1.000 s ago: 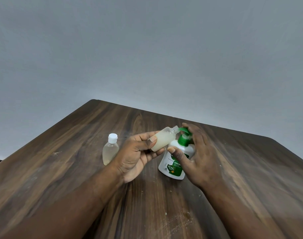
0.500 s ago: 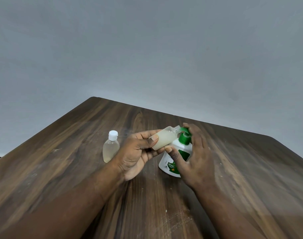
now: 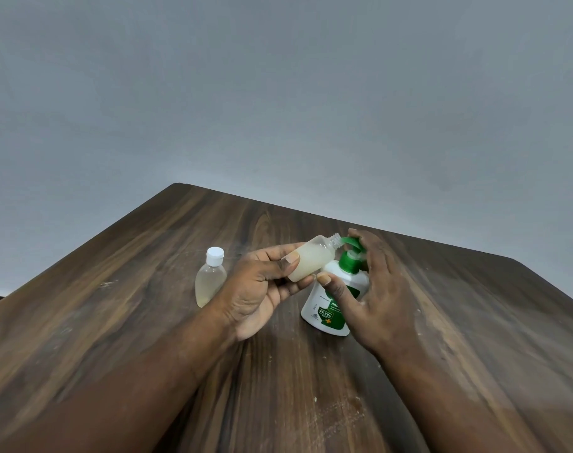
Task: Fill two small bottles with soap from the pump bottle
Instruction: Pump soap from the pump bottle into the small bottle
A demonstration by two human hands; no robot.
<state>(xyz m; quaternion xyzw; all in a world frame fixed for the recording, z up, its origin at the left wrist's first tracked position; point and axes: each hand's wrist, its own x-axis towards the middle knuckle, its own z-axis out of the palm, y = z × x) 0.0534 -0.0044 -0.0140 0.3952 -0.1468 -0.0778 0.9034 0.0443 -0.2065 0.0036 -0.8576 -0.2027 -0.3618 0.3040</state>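
My left hand [image 3: 259,289] pinches a small open bottle [image 3: 312,258], tilted, its threaded mouth right at the green nozzle of the pump bottle [image 3: 335,300]. The small bottle holds pale cloudy soap. The white pump bottle with its green label stands on the wooden table [image 3: 148,305]. My right hand [image 3: 373,295] curls round it, fingers over the green pump head, thumb across the front label. A second small bottle [image 3: 211,277] with a white cap stands upright to the left of my left hand, pale liquid inside.
The table's far edge and left corner run close behind the bottles, against a plain grey wall. Bare scuffed wood stretches to the right and toward me.
The green pump head has risen from its pressed position and my right hand's fingers have lifted with it. The small bottle stays at the nozzle.
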